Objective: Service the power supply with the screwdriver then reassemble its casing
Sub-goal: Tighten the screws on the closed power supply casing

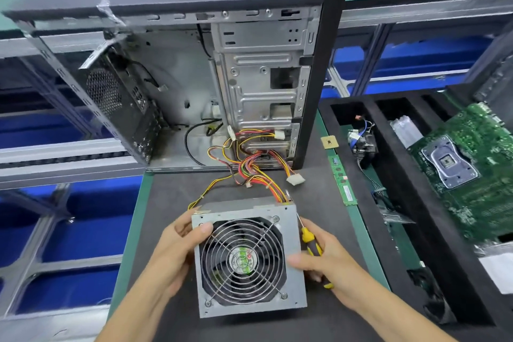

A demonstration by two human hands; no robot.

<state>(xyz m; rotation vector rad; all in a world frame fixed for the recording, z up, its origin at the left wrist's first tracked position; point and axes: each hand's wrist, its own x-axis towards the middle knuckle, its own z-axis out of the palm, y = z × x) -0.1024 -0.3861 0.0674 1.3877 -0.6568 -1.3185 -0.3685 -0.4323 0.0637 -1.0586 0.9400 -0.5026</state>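
Note:
A grey metal power supply (295, 293) with a round wire fan grille facing up sits low in the middle of the head view. My left hand (172, 250) grips its left side, thumb on the top face near a corner screw. My right hand (324, 261) holds its right side with the thumb on the top face, while its fingers curl round a yellow-and-black screwdriver (308, 240) that lies along the unit's right edge, tip pointing away. A bundle of coloured wires (255, 172) runs from the unit's far side into the open computer case (194, 78).
The work mat (177, 191) is dark grey with green borders. A memory stick (342, 180) and a small chip (329, 142) lie to the right. A black foam tray (399, 191) holds a cooler fan (362, 144) and a green motherboard (466, 175). Blue bins sit below on the left.

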